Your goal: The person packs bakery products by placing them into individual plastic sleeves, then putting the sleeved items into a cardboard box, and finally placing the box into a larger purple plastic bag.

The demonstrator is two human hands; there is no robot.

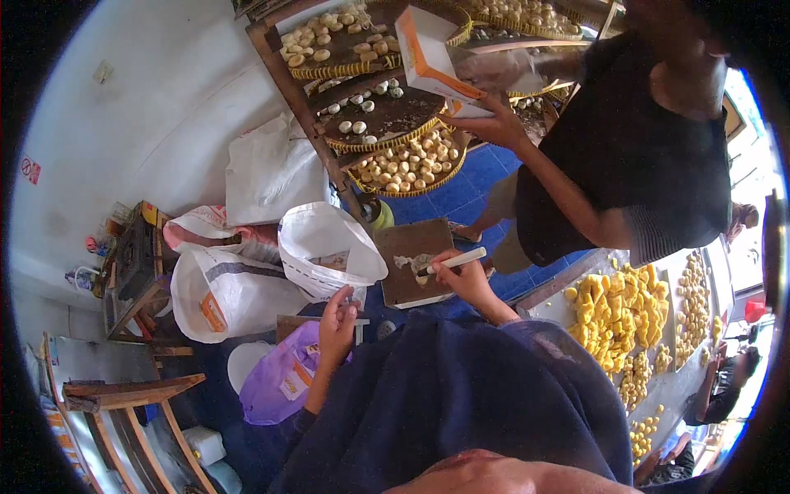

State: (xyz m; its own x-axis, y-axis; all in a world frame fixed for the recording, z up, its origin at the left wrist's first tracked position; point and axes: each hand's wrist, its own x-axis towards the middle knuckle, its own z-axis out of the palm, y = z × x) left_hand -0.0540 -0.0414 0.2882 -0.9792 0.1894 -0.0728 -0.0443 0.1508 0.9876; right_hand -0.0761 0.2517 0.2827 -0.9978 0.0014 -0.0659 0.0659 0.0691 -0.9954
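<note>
My right hand holds a white marker pen with a dark tip, over a brown board or box top with pale scraps on it. Beside an upright white woven sack is my left hand, fingers slightly curled near its lower rim, with no object seen in it. Something flat lies inside that sack. A purple plastic bag with orange and white packs rests by my left forearm. To the right, a co-worker holds an orange and white carton.
Round wicker trays of small round pastries fill a wooden rack. More white sacks stand at the left, near a wooden bench. Yellow dough and dough balls cover part of a table at the right. Other people are at the far right.
</note>
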